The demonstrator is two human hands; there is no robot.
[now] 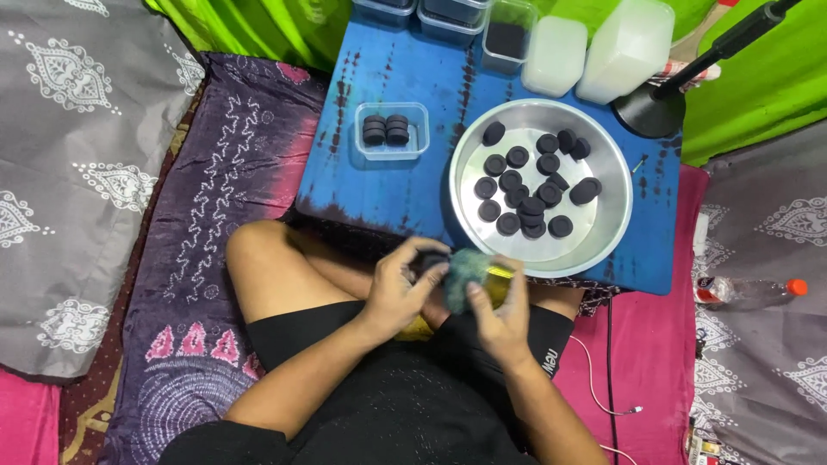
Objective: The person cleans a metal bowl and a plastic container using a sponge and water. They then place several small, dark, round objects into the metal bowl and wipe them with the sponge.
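Observation:
My left hand [398, 288] grips a small black round disc [433, 261] just above my lap. My right hand [502, 312] presses a green-grey scrubbing pad [466, 274] against that disc; a yellow strip shows at the pad's right edge. Just beyond my hands stands a round metal bowl [603, 226] on a low blue table [396, 185], holding several more black discs [525, 185]. A small clear plastic box [392, 131] with a few stacked black discs sits to the bowl's left.
Dark and white lidded plastic containers [556, 53] line the table's far edge. A black lamp base [649, 112] stands at the right corner. A plastic bottle with an orange cap [749, 291] lies at right, and a white cable [594, 387] runs over the pink cloth.

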